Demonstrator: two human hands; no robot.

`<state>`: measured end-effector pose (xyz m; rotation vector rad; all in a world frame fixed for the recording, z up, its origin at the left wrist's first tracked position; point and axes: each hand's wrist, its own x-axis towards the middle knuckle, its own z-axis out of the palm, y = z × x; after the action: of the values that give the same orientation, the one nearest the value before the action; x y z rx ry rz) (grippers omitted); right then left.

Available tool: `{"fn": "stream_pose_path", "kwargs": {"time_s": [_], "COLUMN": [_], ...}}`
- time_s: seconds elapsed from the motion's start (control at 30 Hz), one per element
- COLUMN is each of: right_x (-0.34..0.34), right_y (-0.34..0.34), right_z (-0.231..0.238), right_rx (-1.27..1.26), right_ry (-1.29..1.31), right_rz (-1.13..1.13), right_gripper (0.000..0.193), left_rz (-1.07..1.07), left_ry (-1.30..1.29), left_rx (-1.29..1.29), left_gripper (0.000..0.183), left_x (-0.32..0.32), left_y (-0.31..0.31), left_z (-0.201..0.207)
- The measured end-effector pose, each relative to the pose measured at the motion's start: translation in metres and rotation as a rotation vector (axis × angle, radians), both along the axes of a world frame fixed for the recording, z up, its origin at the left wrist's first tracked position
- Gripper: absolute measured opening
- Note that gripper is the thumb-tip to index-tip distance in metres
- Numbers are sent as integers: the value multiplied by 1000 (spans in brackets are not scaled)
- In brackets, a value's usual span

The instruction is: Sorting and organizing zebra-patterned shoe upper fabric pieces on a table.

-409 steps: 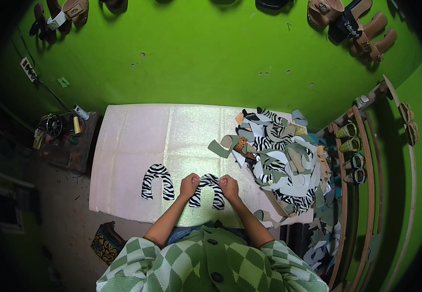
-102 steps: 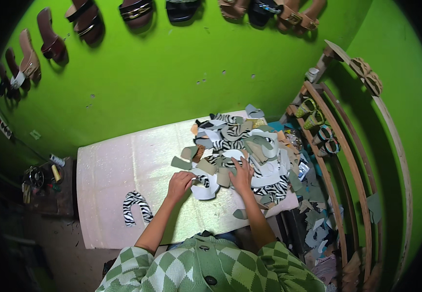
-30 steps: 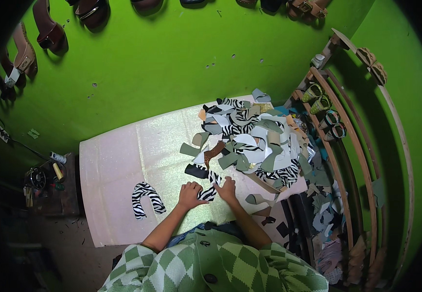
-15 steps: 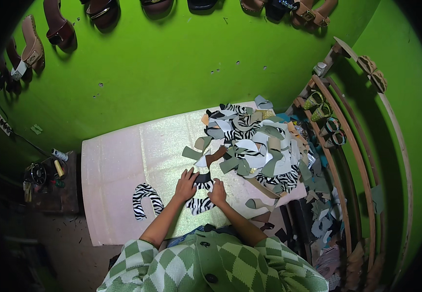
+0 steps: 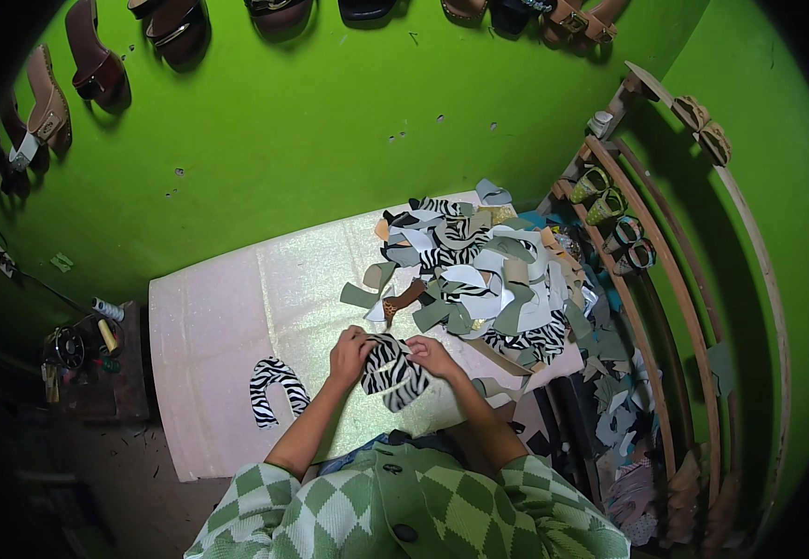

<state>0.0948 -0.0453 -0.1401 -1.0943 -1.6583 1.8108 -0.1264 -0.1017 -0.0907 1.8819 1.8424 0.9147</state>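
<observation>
Over the table, a zebra-print material piece (image 5: pixel 391 369) is raised between my hands, its lower part hanging and slightly blurred. My left hand (image 5: pixel 352 354) has its fingers closed on the piece's upper left edge. At the upper right edge, my right hand (image 5: pixel 431 356) pinches it between thumb and fingers. A U-shaped zebra-print piece (image 5: pixel 265 397) lies flat to the left of my left forearm. Just beyond my hands rests a brown strip (image 5: pixel 408 296) with a spotted end, close to a green scrap (image 5: pixel 358 295).
A heap of grey, green, white and zebra offcuts (image 5: pixel 507 284) covers the table's right side. The pale table covering (image 5: pixel 218 326) extends left. A wooden rack (image 5: pixel 651 270) with sandals stands right. Thread spools (image 5: pixel 106 309) sit on a small stand left. Sandals (image 5: pixel 102 74) hang on the green wall.
The zebra-print piece lay on the table with a black strip along its top; now it is lifted and turned between both hands. The view has shifted slightly.
</observation>
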Motion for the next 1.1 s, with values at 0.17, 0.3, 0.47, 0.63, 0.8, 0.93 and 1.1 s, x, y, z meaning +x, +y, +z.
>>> {"fn": "stream_pose_path", "kwargs": {"time_s": [0.17,0.3,0.47,0.63,0.8,0.93,1.1], "right_x": [21,27,0,24,43,51,79], "right_y": [16,17,37,86,106,113,130], "right_z": [19,21,83,95,83,93,85], "right_rx": [196,614,584,942,859,708,782], "right_ry": [-368,-633,-411,-599,-1034,-980,-586], "right_rz": [100,-34,-195,-477,-374,-264,-394], "right_gripper": [30,27,19,26,44,52,39], "left_rz": [225,249,171,238,256,146,-146], "left_ry": [-252,-167,15,-892,-671,-804,-969], "left_rx": [-44,-362,213,-241,-286,-309,-180], "left_gripper": [23,23,18,16,17,18,14], "left_x": [-37,-50,-66,-58,-41,0,34], "left_y": [-18,-32,-43,-22,-5,25,99], "left_z": [-17,0,-33,-53,-96,-70,2]}}
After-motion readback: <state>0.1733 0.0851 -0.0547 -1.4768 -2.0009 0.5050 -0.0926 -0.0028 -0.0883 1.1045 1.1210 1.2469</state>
